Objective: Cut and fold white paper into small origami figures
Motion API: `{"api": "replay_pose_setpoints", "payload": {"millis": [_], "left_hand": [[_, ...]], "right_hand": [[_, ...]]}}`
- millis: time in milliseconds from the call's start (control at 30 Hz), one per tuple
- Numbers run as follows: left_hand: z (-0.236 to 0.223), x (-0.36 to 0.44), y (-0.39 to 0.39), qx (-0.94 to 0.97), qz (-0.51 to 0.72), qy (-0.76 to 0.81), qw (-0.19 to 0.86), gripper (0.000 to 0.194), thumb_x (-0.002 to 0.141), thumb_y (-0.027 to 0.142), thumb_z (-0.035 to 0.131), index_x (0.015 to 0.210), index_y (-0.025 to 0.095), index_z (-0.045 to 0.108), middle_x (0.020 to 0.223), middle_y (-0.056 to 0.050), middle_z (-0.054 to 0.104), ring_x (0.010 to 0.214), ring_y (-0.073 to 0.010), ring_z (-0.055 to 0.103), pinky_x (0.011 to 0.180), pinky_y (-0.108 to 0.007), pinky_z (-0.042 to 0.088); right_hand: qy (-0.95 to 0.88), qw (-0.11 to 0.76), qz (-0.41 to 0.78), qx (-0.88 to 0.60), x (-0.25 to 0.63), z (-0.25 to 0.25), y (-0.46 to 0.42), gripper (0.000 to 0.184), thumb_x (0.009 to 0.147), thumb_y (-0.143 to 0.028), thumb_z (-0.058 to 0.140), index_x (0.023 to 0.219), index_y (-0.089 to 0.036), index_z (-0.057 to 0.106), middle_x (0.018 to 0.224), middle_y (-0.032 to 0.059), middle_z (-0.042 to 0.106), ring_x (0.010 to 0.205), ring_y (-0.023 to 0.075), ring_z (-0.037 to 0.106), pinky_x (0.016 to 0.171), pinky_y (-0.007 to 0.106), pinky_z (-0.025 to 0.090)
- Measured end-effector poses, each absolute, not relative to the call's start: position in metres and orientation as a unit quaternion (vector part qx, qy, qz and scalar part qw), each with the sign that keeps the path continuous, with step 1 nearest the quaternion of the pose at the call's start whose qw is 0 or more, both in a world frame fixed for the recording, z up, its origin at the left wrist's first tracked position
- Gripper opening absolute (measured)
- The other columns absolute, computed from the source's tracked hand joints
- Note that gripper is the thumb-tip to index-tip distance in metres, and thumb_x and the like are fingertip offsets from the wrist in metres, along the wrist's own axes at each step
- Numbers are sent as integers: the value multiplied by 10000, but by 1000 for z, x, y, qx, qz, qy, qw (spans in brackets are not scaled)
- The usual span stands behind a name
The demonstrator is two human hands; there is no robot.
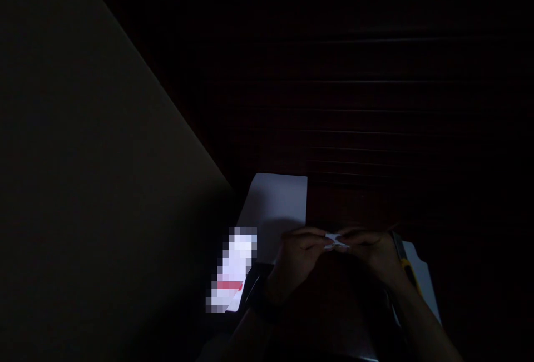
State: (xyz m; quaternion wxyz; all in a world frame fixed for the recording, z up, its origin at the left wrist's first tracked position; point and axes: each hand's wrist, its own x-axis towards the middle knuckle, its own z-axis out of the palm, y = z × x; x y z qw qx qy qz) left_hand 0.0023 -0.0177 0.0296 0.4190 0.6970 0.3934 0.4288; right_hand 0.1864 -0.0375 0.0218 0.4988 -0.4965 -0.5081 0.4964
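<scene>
Both hands meet over a dark wooden surface, pinching a small folded piece of white paper (334, 239) between them. My left hand (298, 253) grips its left end, thumb and fingers closed. At the other end, my right hand (375, 251) holds it the same way. A dark band circles my left wrist. Dim light hides the paper's exact folds. Behind my left hand lies a large white sheet (277, 198). Partly covered by my right hand and forearm is a cutter-like tool with a yellow and black handle (411, 274), resting by more white paper (428, 289).
A lit screen (236, 262), blurred into blocks with a red bar, glows left of my left hand. A pale wall (104, 145) rises along the left side. Dark wooden panelling with horizontal grooves (354, 84) stands ahead. The room is very dark.
</scene>
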Motion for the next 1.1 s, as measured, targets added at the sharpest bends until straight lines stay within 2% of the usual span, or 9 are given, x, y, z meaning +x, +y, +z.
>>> {"api": "replay_pose_setpoints", "payload": {"millis": [467, 867, 1100], "left_hand": [[42, -4, -17, 739, 409, 351, 405, 188, 816, 138, 570, 901, 234, 707, 928, -22, 686, 822, -140, 631, 733, -263, 527], [37, 3, -21, 712, 431, 390, 394, 132, 779, 136, 617, 799, 225, 713, 872, -5, 696, 790, -134, 638, 729, -265, 533], [38, 8, -23, 685, 445, 416, 400, 156, 779, 106, 599, 786, 215, 711, 832, -7, 692, 767, -135, 635, 710, -250, 519]], "right_hand": [[-523, 499, 507, -470, 189, 23, -38, 37, 641, -214, 757, 644, -239, 730, 858, 39, 710, 749, 198, 664, 674, 304, 541], [-539, 472, 484, -503, 185, 30, -39, 50, 640, -235, 755, 683, -235, 730, 832, 42, 712, 750, 203, 667, 678, 296, 545], [-530, 491, 476, -502, 184, 31, -40, 29, 654, -225, 746, 652, -229, 717, 816, 38, 713, 746, 201, 665, 662, 296, 540]]}}
